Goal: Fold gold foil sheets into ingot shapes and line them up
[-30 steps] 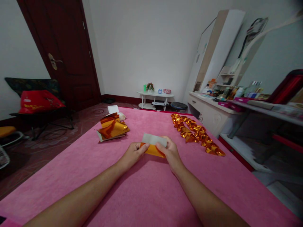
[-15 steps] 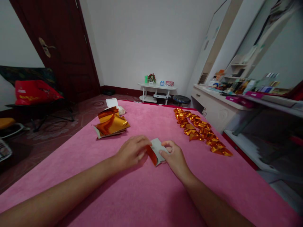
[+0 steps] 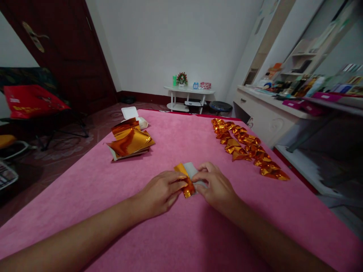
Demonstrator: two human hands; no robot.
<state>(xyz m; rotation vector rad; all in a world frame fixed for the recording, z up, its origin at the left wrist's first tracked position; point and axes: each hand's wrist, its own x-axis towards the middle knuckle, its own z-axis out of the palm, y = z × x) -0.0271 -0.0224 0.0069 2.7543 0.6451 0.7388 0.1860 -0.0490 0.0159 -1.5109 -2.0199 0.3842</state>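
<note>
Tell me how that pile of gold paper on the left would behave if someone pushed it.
The pile of gold paper would probably slide apart, since its edges look uneven. It's likely light and bendy: the similar piece being handled is folded. Its shiny faces may prove slippery.

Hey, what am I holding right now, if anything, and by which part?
A folded gold-and-grey sheet: your right hand holds its grey side between the fingers. Your left hand has fingers on the gold strip; whether they grip is unclear.
</note>
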